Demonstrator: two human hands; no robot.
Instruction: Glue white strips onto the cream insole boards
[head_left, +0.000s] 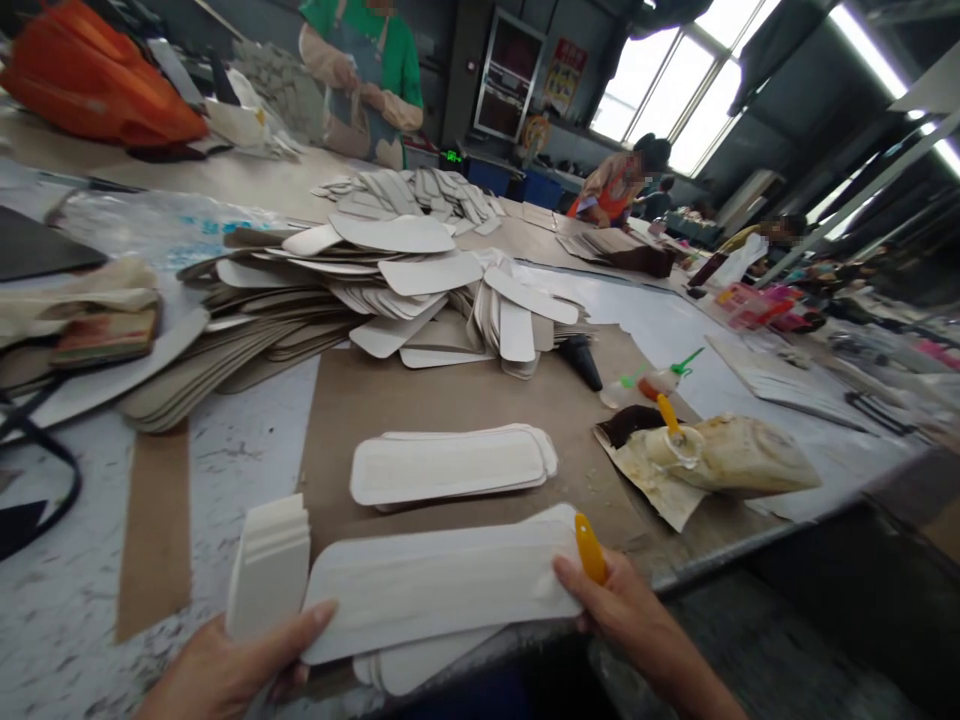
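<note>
A long white panel with rounded corners (442,580) is held level above the table's near edge. My left hand (251,650) pinches its left end, thumb on top and fingers underneath. At the other end, my right hand (611,595) grips the panel with the thumb on top, and a yellow handle (590,548) sticks up from the same hand; the rest of that tool is hidden. Beside my left hand stands a fanned stack of white strips (268,570). More white panels (427,660) show beneath the held one. Just beyond lies a small pile of similar panels (450,465).
A large heap of white and grey-brown panels (420,300) covers the table's middle. To the right lie a cut-open, glue-stained plastic container (750,455) with a yellow handle in it, a small bottle (660,382) and a black cone (581,362). Co-workers stand beyond.
</note>
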